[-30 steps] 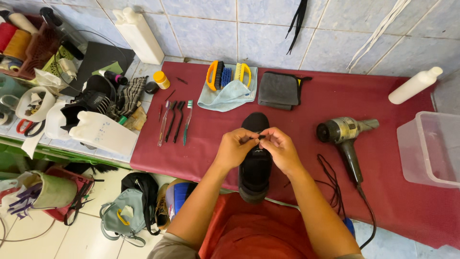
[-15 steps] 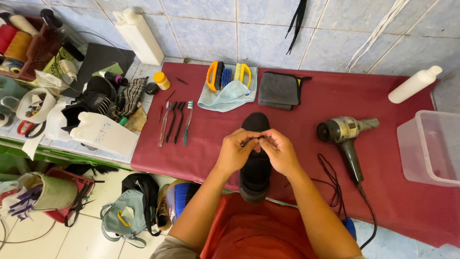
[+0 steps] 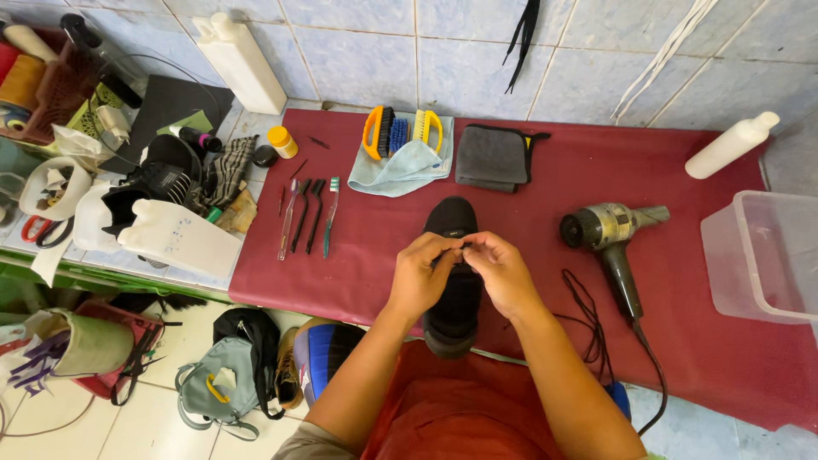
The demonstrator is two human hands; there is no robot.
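A black shoe point(image 3: 452, 290) lies toe-away on the dark red mat point(image 3: 699, 341), heel at the near edge. My left hand point(image 3: 422, 277) and my right hand point(image 3: 503, 273) meet over its middle, fingertips pinched together on the lace area. The fingers hide what they pinch. A loose black lace point(image 3: 588, 315) lies on the mat just right of my right wrist.
A grey heat gun point(image 3: 609, 234) with its cord lies to the right. A clear plastic bin point(image 3: 763, 255) and a white bottle point(image 3: 731, 145) sit further right. Several small brushes point(image 3: 308, 217), cloths point(image 3: 498, 158) and scrub brushes point(image 3: 400, 132) lie beyond the shoe. Clutter fills the left shelf.
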